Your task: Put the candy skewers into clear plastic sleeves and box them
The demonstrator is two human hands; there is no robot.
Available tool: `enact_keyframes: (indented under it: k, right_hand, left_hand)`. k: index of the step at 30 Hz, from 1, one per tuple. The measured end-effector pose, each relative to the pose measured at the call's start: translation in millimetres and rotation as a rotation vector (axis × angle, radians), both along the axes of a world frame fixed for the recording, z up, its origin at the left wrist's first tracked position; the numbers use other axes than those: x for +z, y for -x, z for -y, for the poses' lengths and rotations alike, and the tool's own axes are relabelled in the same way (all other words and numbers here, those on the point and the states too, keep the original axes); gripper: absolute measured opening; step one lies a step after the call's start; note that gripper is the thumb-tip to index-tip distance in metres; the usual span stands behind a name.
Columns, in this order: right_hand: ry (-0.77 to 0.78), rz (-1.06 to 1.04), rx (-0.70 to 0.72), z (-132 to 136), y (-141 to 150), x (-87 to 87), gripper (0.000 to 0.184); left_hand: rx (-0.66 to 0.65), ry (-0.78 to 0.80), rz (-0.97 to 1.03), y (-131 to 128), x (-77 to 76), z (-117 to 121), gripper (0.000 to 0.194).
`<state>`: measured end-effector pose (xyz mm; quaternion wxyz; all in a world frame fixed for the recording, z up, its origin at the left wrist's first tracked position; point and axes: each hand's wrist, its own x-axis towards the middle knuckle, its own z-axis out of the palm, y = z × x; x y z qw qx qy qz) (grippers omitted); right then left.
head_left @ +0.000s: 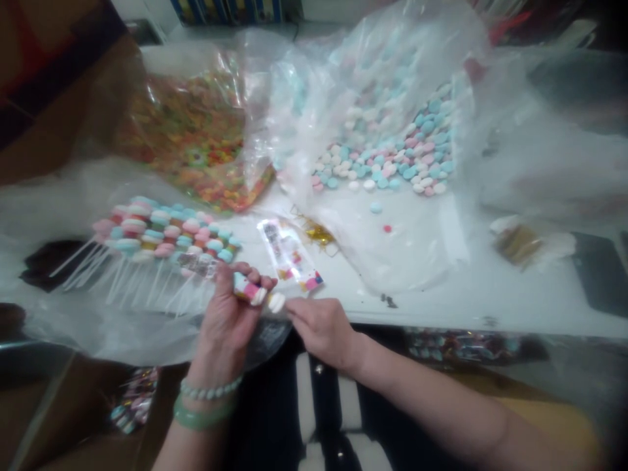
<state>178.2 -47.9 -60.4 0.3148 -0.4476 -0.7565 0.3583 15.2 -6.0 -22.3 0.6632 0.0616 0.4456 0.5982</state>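
My left hand (230,320), with a beaded bracelet and a green bangle on its wrist, is wrapped round a small printed wrapper (248,288) with pastel candy at it. White candy (276,301) sticks out at the wrapper's right end. There my right hand (321,327) is closed in a pinch on the end of this candy skewer; its stick is hidden by the fingers. Left of my hands lies a row of candy skewers (167,229), pink, blue and white pieces on white sticks. A flat printed wrapper (292,252) rests just beyond my hands.
Behind stand a clear bag of orange and green gummy candy (206,144) and a clear bag of pastel candies (383,157). Gold twist ties (318,232) lie between them. Wrapped candies sit in a cardboard box (73,405) below the table edge. A dark flat object (601,271) is at right.
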Motion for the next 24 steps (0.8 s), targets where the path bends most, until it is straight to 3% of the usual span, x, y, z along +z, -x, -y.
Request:
enact_keyframes:
  k: [5, 10, 14, 18, 24]
  right_hand:
    - [0.560, -0.378, -0.112, -9.6, -3.5, 13.7, 0.014]
    - [0.755, -0.477, -0.145, -14.5, -3.6, 20.4, 0.013]
    - [0.688, -0.434, -0.158, -14.1, -2.9, 18.6, 0.014]
    - [0.674, -0.378, -0.078, -14.5, -6.1, 12.0, 0.014]
    - [0.050, -0.023, -0.035, -9.7, -8.9, -3.8, 0.013]
  left_hand:
    - [-0.019, 0.024, -0.044, 13.1, -8.5, -2.5, 0.025]
    - [-0.048, 0.078, -0.080, 12.3, -13.1, -2.6, 0.024]
    - [-0.076, 0.098, -0.092, 7.6, -10.1, -1.5, 0.027]
    - [-0.136, 0.167, -0.132, 13.9, -4.5, -3.5, 0.032]
    - [-0.110, 0.261, -0.156, 21.3, -2.3, -6.0, 0.029]
